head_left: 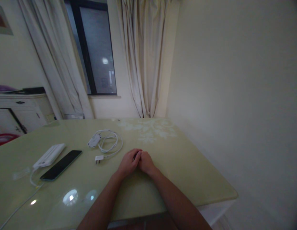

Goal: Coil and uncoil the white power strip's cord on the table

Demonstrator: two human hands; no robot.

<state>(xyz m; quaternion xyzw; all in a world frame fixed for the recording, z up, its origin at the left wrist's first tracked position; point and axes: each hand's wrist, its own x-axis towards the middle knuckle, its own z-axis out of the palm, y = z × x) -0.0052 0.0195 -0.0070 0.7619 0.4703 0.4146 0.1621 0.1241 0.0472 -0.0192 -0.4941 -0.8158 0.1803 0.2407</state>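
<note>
My left hand (129,162) and my right hand (146,162) rest together on the tabletop, touching, with the fingers of both curled in. A small dark patch shows between them, but whether it is shadow or an object I cannot tell. Left of my hands lies a white extension cord, with its loosely coiled cable (116,148), its socket block (94,140) and its two-pin plug (99,157). The plug is the nearest item to my left hand, a short gap away.
A black-screened phone (61,166) lies at the left beside a white power bank (49,155) with a cable. The pale green table (186,179) meets a wall on the right. Curtains (148,57), a window (98,51) and a white cabinet (24,111) stand behind.
</note>
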